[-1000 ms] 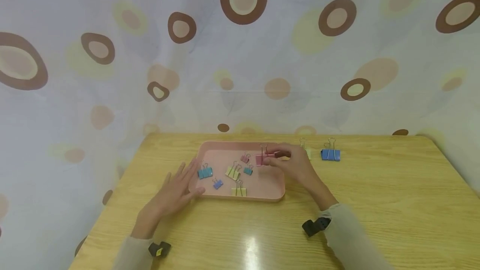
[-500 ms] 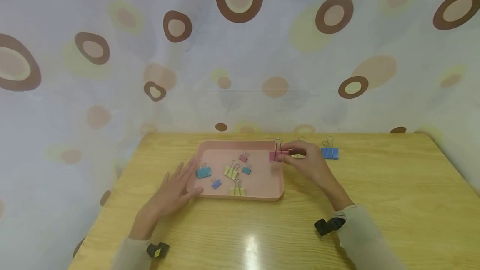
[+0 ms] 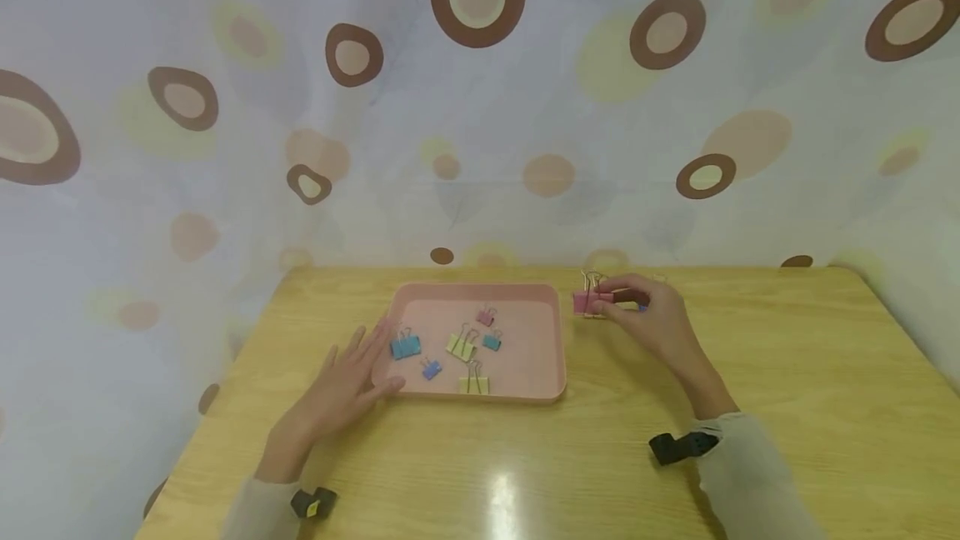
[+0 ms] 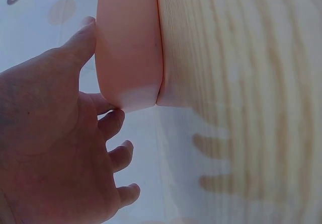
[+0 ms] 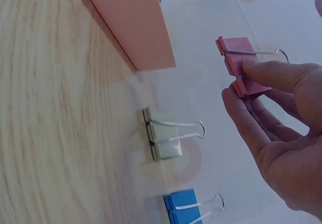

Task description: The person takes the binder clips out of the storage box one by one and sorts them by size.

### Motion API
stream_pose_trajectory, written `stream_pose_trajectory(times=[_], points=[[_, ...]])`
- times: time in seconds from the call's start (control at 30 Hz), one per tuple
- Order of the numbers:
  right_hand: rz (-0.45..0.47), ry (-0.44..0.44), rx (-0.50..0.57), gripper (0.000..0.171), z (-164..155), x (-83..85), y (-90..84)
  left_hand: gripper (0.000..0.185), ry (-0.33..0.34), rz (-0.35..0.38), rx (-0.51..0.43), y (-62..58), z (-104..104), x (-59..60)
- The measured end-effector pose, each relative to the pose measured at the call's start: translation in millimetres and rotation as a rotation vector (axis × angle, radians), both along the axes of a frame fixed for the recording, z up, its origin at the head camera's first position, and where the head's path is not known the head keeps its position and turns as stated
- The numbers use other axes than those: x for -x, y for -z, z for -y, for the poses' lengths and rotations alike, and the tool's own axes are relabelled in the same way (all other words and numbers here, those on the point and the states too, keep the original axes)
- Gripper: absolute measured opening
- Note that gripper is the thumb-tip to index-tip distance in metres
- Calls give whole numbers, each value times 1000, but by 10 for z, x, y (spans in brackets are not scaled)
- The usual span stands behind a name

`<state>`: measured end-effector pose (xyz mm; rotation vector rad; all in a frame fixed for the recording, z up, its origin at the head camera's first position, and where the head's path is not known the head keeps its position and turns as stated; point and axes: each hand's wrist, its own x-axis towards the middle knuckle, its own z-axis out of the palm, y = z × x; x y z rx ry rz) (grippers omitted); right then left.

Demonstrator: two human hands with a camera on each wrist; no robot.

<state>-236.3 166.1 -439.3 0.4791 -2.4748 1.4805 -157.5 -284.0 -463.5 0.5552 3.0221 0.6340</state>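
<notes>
Here the pink binder clip (image 3: 587, 302) is pinched between the thumb and fingers of the right hand (image 3: 651, 322), whose grip is clamped on the clip's pink body while its wire handles stick out free. The clip hangs above the wooden worktop (image 3: 787, 407), just past the right rim of the pink tray (image 3: 557, 357) and outside it. In the right wrist view the same clip (image 5: 241, 65) is seen in the fingertips (image 5: 266, 73) of that hand (image 5: 282, 133), lifted clear of the wood, with the tray's outer wall (image 5: 133, 20) nearby. On the worktop close to the held clip stands a pale yellow-white binder clip (image 5: 163, 136), and farther from the tray than that one stands a blue binder clip (image 5: 183, 209); the two are apart from each other.

The left hand (image 3: 341, 382) lies flat on the worktop against the tray's left side, fingers straight and spread, its grip apart and holding nothing. The left wrist view shows this hand (image 4: 55, 133) with a fingertip touching the tray's rounded corner (image 4: 128, 58).

Inside the tray lie six smaller clips: a teal binder clip (image 3: 406, 346) nearest the left rim, a small blue-violet clip (image 3: 431, 369) beside it toward the front rim, a yellow-green clip (image 3: 461, 345) in the middle, a small teal clip (image 3: 491, 342) just right of that, a small pink clip (image 3: 486, 317) toward the back rim, and a yellow clip (image 3: 474, 383) at the front rim.

Behind the worktop hangs a pale curtain (image 3: 480, 107) printed with brown and yellow rings.
</notes>
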Motion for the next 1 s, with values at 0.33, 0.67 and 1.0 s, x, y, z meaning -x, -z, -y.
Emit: stream_pose_trajectory(times=[0.33,0.67,1.0], points=[[11,33,58,29,-397,24,15,81,-7,19,26,21,14,-24],[66,133,134,34,-843,7,64,82,3,27,15,24,-2,9],[96,210,243,28,-1208,18,141,82,-3,27,16,20,-9,19]])
